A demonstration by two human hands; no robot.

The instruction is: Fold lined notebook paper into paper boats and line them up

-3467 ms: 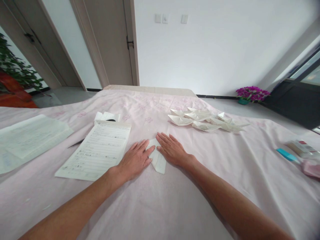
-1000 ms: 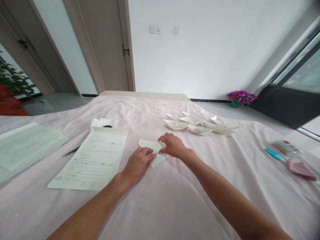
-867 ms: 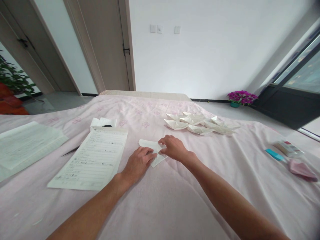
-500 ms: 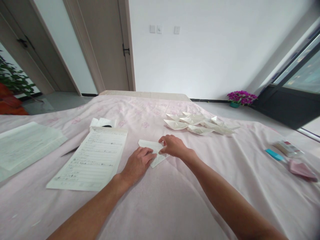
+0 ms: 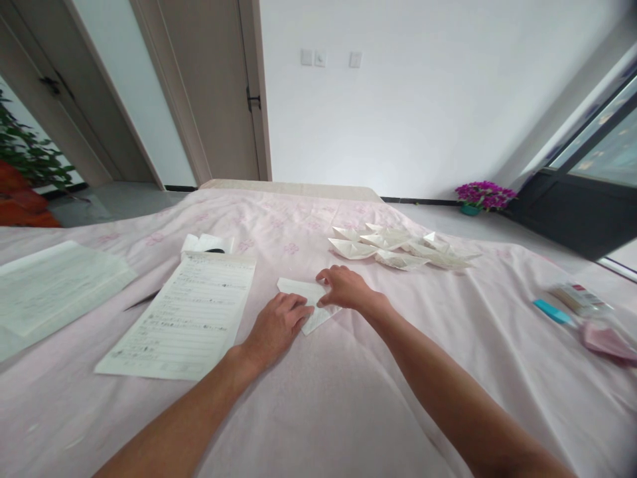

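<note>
A small folded sheet of white paper (image 5: pixel 315 322) lies on the pink cloth in front of me, its lower end narrowing to a point. My left hand (image 5: pixel 281 318) presses on its left side, fingers bent together and thumb on the paper. At its upper right, my right hand (image 5: pixel 346 289) has curled fingers and thumb closing on the paper's edge. Part of the sheet is hidden under both hands. Beyond my right hand sit several folded paper boats (image 5: pixel 398 249), grouped close together.
Left of my hands is a pad of written paper (image 5: pixel 184 318), with a dark pointed object (image 5: pixel 142 301) partly under it. More written sheets (image 5: pixel 54 285) lie at far left. At right are a blue item (image 5: pixel 551 311), a clear-wrapped pack (image 5: pixel 580 297) and a pink item (image 5: pixel 608 340).
The view has shifted slightly, so everything appears a little further right. Both hands stay on the folded paper with almost the same grip.
</note>
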